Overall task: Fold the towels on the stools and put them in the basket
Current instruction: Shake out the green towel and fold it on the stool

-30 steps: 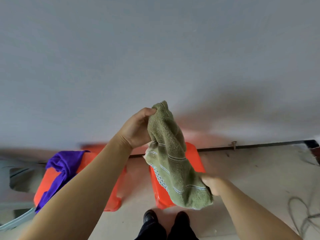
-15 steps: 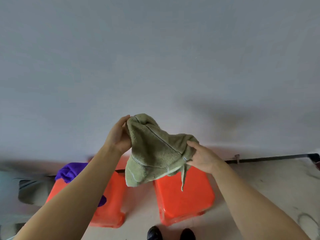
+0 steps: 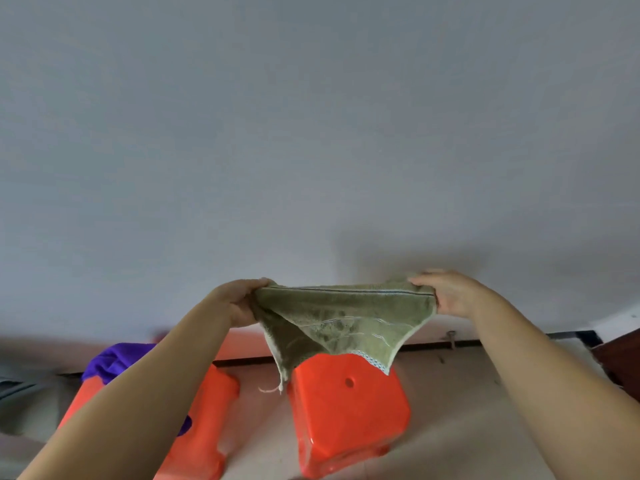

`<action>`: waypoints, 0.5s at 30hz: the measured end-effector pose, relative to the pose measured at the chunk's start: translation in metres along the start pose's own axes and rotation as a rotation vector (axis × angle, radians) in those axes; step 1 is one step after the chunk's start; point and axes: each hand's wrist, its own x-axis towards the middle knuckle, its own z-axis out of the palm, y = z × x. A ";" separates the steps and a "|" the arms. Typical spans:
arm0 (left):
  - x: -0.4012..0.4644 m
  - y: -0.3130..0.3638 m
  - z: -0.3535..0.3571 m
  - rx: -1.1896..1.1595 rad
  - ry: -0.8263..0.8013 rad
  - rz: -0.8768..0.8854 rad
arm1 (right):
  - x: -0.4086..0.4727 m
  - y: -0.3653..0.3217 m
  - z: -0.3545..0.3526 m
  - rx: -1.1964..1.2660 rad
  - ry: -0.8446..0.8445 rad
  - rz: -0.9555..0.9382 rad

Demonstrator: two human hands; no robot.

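Observation:
A green towel (image 3: 341,320) hangs stretched between my two hands, its top edge pulled straight and its lower part drooping in folds. My left hand (image 3: 239,301) grips the towel's left top corner. My right hand (image 3: 450,294) grips the right top corner. Directly below the towel stands a bare orange stool (image 3: 346,410) with a round hole in its seat. To the left is a second orange stool (image 3: 204,420), partly hidden by my left forearm, with a purple towel (image 3: 117,362) draped over it. No basket shows in this view.
A plain grey wall fills the upper part of the view, close behind the stools. A grey object (image 3: 20,403) sits at the far left edge. Dark furniture (image 3: 620,355) edges in at the right. The light floor spreads right of the stools.
My hands have moved apart and spread the bunched green towel out flat along its top edge. The view has tilted upward, so my shoes have dropped out of sight.

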 end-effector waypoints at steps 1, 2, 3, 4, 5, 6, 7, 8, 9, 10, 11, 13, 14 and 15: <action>-0.002 0.000 0.000 0.018 0.028 0.014 | -0.002 -0.001 -0.002 -0.055 0.064 -0.001; -0.002 0.000 0.001 0.025 0.073 0.041 | -0.002 -0.003 -0.004 -0.063 0.124 -0.008; -0.002 0.000 0.001 0.022 0.115 0.081 | -0.004 -0.005 -0.006 -0.035 0.161 -0.016; -0.003 0.001 0.001 0.012 0.140 0.129 | -0.004 -0.008 -0.008 0.014 0.176 -0.022; -0.003 0.002 0.002 -0.002 0.153 0.176 | -0.006 -0.011 -0.010 0.058 0.166 -0.024; -0.003 0.003 0.003 -0.028 0.158 0.217 | -0.008 -0.014 -0.012 0.092 0.149 -0.036; -0.003 0.004 0.004 -0.055 0.157 0.256 | -0.009 -0.015 -0.014 0.130 0.134 -0.063; -0.005 0.005 0.004 -0.073 0.152 0.286 | -0.009 -0.017 -0.015 0.165 0.135 -0.105; -0.006 0.007 0.005 -0.080 0.147 0.304 | -0.008 -0.017 -0.016 0.197 0.150 -0.151; -0.007 0.008 0.007 -0.083 0.144 0.315 | -0.007 -0.017 -0.016 0.210 0.170 -0.193; -0.009 0.009 0.008 -0.076 0.143 0.323 | -0.009 -0.017 -0.015 0.212 0.182 -0.221; -0.013 0.010 0.010 -0.065 0.156 0.352 | -0.010 -0.016 -0.011 0.196 0.203 -0.250; -0.013 0.010 0.011 -0.065 0.167 0.366 | -0.009 -0.015 -0.010 0.180 0.222 -0.265; -0.013 0.010 0.012 -0.060 0.177 0.376 | -0.009 -0.015 -0.009 0.166 0.245 -0.283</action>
